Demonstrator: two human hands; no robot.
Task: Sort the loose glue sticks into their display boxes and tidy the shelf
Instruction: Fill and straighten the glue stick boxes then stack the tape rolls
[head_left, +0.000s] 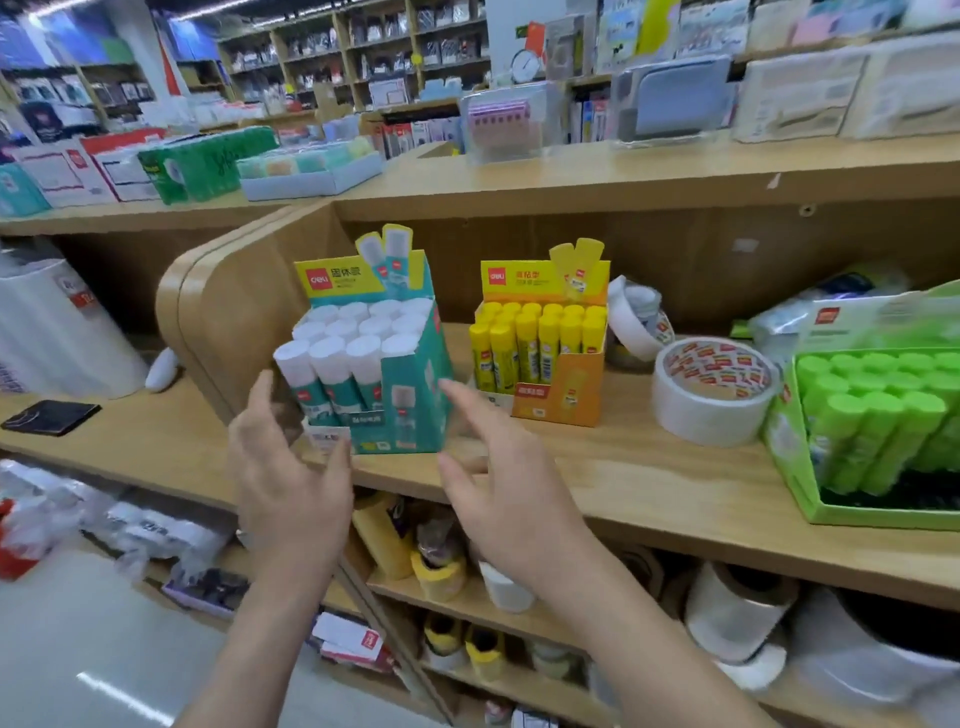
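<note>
The left hand (291, 483) and the right hand (498, 488) are both spread, fingers apart and holding nothing, flanking the teal display box (410, 395) of white-capped glue sticks (353, 343). The left fingertips are at or just beside the box's left front corner; whether they touch it I cannot tell. The right hand is just beside its lower right corner. The box stands near the front edge of the wooden shelf (623, 488), turned at an angle to the edge, and it looks full.

To its right, the yellow display box (556, 384) of yellow-capped sticks (540, 332) stands upright and also looks full. Further right lie rolls of white tape (711, 395), and at the far right a green display box (795, 467) with green-capped sticks (878, 410), only partly in view.

No loose glue stick shows on the shelf, so the sorting seems largely done. What is left looks like tidying: squaring the teal box and lining it up with its neighbours.
</note>
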